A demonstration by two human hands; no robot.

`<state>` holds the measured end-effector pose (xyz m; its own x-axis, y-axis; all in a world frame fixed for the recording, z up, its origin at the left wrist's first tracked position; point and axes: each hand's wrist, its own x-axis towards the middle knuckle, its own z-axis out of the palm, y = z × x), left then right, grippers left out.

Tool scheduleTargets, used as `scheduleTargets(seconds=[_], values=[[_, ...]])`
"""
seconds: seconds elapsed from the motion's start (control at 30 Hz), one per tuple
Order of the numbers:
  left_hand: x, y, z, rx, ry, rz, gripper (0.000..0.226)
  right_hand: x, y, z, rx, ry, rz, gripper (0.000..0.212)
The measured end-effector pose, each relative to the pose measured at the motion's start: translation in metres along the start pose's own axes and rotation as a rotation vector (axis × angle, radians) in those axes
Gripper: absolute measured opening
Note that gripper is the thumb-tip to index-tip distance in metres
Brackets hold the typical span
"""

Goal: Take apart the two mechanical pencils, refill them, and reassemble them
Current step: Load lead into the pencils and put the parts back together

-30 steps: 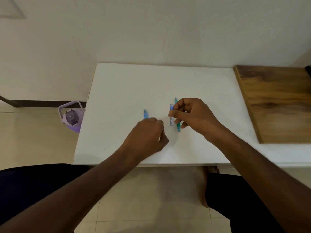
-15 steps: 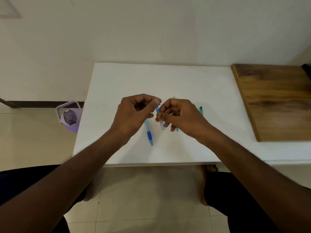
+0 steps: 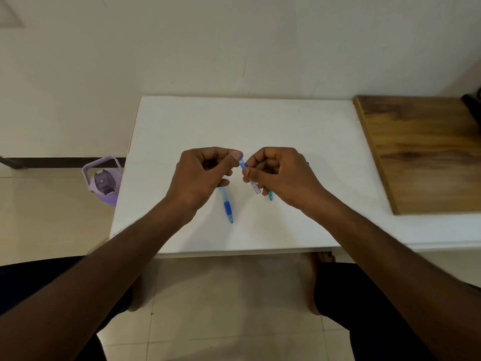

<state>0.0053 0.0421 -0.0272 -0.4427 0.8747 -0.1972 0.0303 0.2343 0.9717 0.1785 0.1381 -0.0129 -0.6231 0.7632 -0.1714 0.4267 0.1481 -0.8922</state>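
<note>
Two hands, one small cap

Both hands are closed on the lead case [image 3: 249, 175]: the right hand [image 3: 282, 178] pinches its body, the left hand [image 3: 201, 175] its blue top. The cap is best pulled straight along the case. Below the grip, the blue pencil [image 3: 227, 206] and teal pencil [image 3: 270, 196] lie on the table [image 3: 260, 121].

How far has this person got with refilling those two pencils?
Early on. Nothing looks taken apart: the blue pencil and teal pencil lie on the white table. Both the left hand and right hand grip a small clear lead tube. Dismantling, refilling and reassembly remain.
</note>
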Motion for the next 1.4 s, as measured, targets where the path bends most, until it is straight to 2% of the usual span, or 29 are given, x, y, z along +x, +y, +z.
scheduleTargets(seconds=[0.2,0.37,0.5,0.57,0.7,0.83,0.93,1.03,1.2,1.4], values=[[-0.002,-0.002,0.002,-0.052,-0.003,-0.035,0.019,-0.001,-0.001,-0.001,-0.046,0.016,-0.018,0.015],[-0.008,-0.002,0.011,-0.140,0.035,-0.159,0.018,-0.002,0.001,0.004,-0.030,0.028,0.008,0.016],[-0.011,-0.002,0.014,-0.142,0.060,-0.183,0.011,-0.002,0.002,0.009,-0.021,0.045,0.019,0.010],[-0.012,0.000,0.012,-0.056,0.100,-0.113,0.013,-0.002,0.002,0.008,-0.015,0.042,0.031,0.010],[-0.011,-0.001,0.002,0.457,0.159,0.334,0.015,-0.004,0.004,0.008,-0.002,0.009,0.060,0.013],[-0.009,-0.001,0.000,0.468,0.124,0.308,0.022,0.001,0.003,-0.008,0.065,-0.062,0.137,0.008],[-0.005,0.000,-0.004,0.436,0.067,0.227,0.032,0.010,0.009,-0.044,0.066,0.132,0.218,0.008],[0.002,-0.005,-0.014,0.444,0.034,0.095,0.023,0.013,0.027,-0.069,-0.160,0.271,0.318,0.015],[0.003,-0.015,-0.016,0.611,0.016,0.075,0.021,0.015,0.046,-0.059,-0.533,0.230,0.334,0.033],[0.003,-0.019,-0.017,0.673,-0.023,0.068,0.020,0.019,0.047,-0.057,-0.660,0.223,0.308,0.032]])
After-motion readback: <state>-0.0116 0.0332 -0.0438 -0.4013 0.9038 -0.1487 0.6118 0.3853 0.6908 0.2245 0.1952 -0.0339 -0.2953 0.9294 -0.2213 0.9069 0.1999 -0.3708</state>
